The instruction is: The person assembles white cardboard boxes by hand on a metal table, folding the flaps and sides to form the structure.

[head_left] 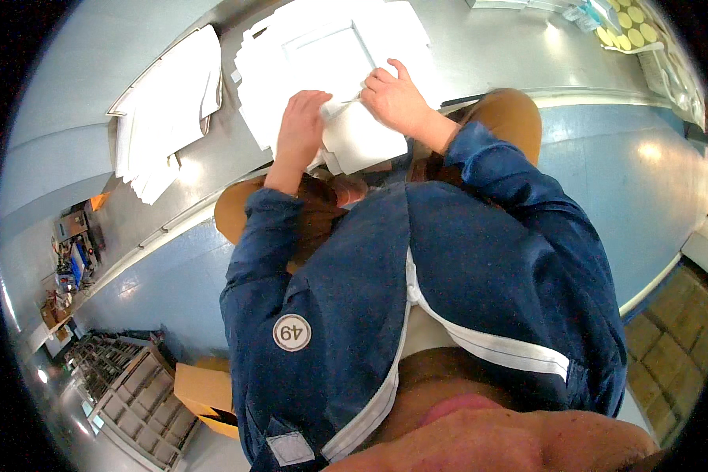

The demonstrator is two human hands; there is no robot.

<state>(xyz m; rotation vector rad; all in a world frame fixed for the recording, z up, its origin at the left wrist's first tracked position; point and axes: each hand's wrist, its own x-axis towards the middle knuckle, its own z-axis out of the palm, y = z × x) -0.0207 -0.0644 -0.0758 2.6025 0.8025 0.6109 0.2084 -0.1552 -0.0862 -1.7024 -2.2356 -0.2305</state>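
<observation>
A white die-cut cardboard box blank (370,141), with notched edges and fold lines, lies partly over the near edge of the metal table. More white cardboard (330,47) with a raised square outline lies beneath or beyond it. My left hand (300,130) has its fingers bent together against the left side of a small flap. On the right of that flap, my right hand (397,98) pinches the cardboard, one finger sticking up. The exact contact under both sets of fingertips is partly hidden.
Left on the metal table (212,149) lies a pile of white sheets (165,110). Round yellow items (628,27) sit at the far right beside clear plastic (669,79). A cardboard box (204,393) and grey crates (145,405) stand low on the left.
</observation>
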